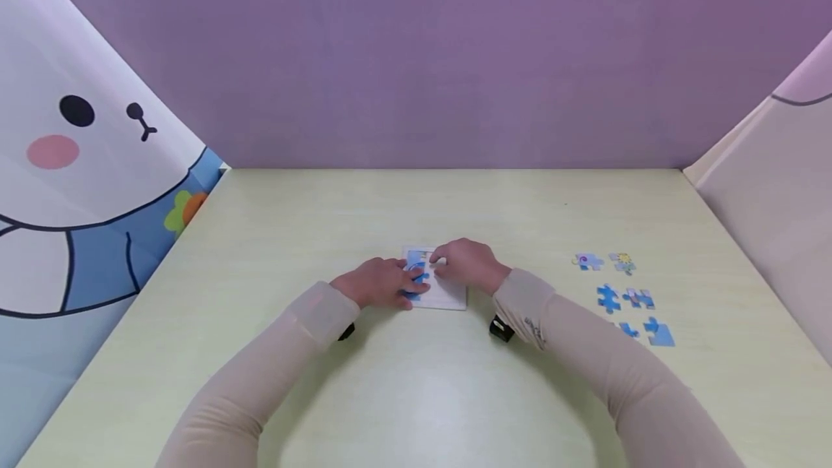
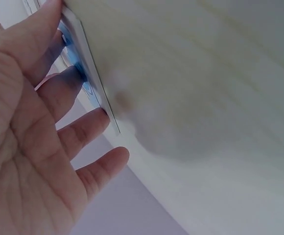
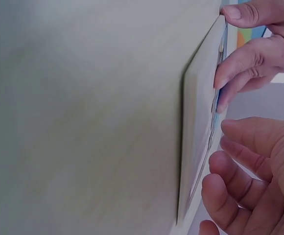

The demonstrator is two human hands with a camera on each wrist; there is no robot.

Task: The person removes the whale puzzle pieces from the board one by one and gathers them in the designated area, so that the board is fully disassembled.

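Observation:
A small white puzzle board [image 1: 448,300] lies flat on the table, with joined blue jigsaw pieces [image 1: 416,258] along its left side. My left hand [image 1: 383,283] rests on that side, its fingers spread over the pieces. In the left wrist view the fingers [image 2: 59,93] reach the board's edge. My right hand [image 1: 469,263] is over the board's upper right, its fingers bent and the index fingertip close to the laid pieces. Thumb and index finger come near each other at the board's surface in the right wrist view; I cannot tell whether a piece is between them.
Several loose jigsaw pieces [image 1: 608,298] lie in rows on the right of the pale wooden table [image 1: 429,396]. A purple backdrop [image 1: 455,56] rises behind the table's far edge. Printed cloth [image 1: 78,186] with a cartoon face hangs at the left, and a pale cloth [image 1: 767,165] at the right.

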